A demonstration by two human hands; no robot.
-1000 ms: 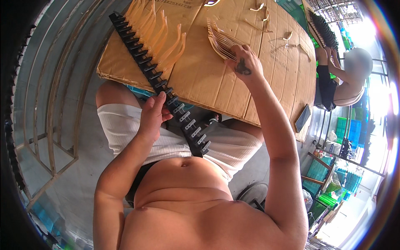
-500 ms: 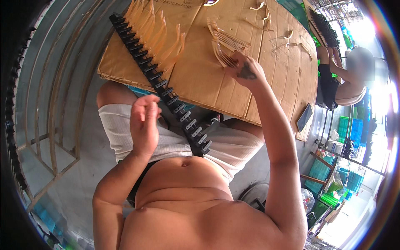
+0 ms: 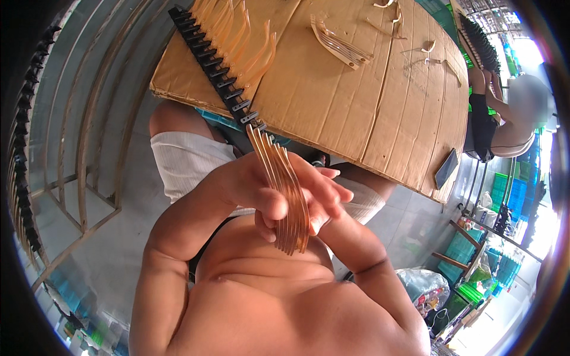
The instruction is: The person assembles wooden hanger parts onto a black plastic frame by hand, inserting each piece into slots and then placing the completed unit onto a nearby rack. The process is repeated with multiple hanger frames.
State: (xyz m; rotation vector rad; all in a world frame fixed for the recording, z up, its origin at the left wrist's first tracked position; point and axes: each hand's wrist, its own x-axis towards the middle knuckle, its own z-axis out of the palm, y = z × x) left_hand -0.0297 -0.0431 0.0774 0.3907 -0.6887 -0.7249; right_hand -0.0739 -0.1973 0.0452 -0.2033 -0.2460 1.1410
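Amber eyeglass temples [image 3: 294, 228] bunched, frame centre; I have my left hand [image 3: 244, 180] curled round them, right hand [image 3: 319, 217] mostly hidden, can't tell its grip.

Behind the left hand [image 3: 249, 183] and amber strips [image 3: 293, 228], the right hand [image 3: 319, 218] and black rack [image 3: 209, 58] are both partly hidden.

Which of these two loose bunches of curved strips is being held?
The lower bunch, hiding part of the black rack; the other bunch lies on the cardboard, untouched.
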